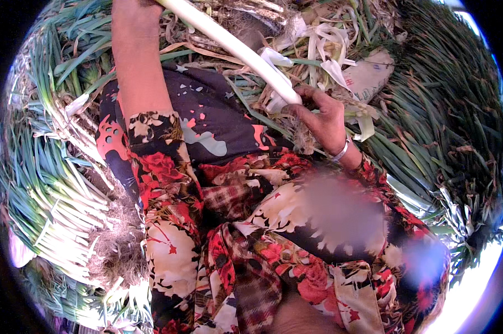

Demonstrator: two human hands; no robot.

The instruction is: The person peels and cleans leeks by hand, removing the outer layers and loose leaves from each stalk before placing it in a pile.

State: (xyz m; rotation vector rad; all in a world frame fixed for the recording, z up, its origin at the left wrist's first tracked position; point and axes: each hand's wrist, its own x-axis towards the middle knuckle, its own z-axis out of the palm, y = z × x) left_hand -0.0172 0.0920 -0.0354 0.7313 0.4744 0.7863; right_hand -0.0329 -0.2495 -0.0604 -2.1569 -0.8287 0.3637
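Observation:
A long white leek [232,44] slants down from the top edge toward the right of the middle. At its lower, root end, my right hand [325,119] is closed, with thumb and fingers pinching the stalk. Dry, hairy roots [302,138] hang just below that hand. My left hand [136,8] reaches up to the top edge, beside the leek's upper part. The picture's edge cuts off its fingers, so their grip is hidden. Pale, peeled-off leaf sheaths [332,47] lie behind the leek and around my right hand.
Leeks with white stalks [73,236] and matted roots [118,245] are piled at the left. A large heap of green leek tops [446,111] fills the right side. A pale printed sack piece [369,75] lies among the scraps. Dark patterned cloth [201,106] covers my lap.

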